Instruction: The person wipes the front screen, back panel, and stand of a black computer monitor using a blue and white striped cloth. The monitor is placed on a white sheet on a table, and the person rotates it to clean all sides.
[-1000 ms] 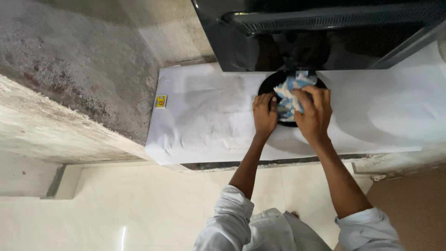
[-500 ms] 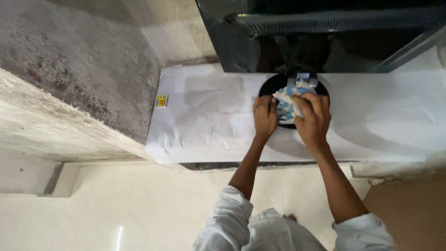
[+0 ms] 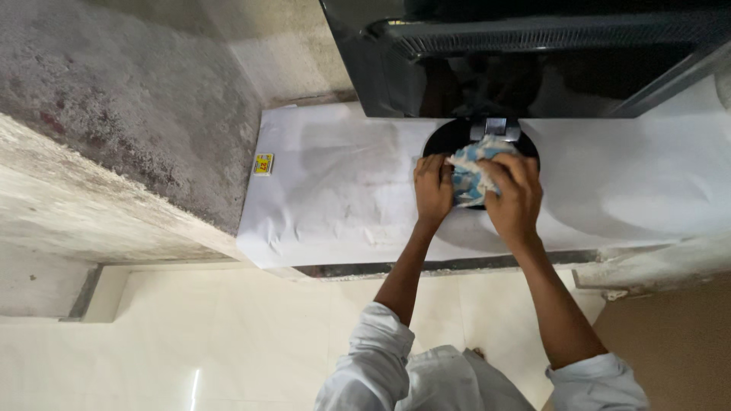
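My right hand [image 3: 515, 192] grips a crumpled blue and white cloth [image 3: 469, 171] and presses it onto the round black base [image 3: 445, 138] of a dark glossy screen [image 3: 533, 57]. My left hand [image 3: 432, 186] rests on the left edge of that base, fingers bent, touching the cloth. The base stands on a shelf covered with white paper [image 3: 343, 190]. Most of the base is hidden under my hands and the cloth.
A small yellow sticker [image 3: 263, 164] sits at the left end of the paper. A rough grey concrete wall [image 3: 129, 122] stands to the left. Below the shelf lies a pale tiled floor [image 3: 228, 342]. A brown surface [image 3: 678, 342] is at the lower right.
The cloth has shifted slightly under my right hand on the base. Both hands stay in nearly the same place.
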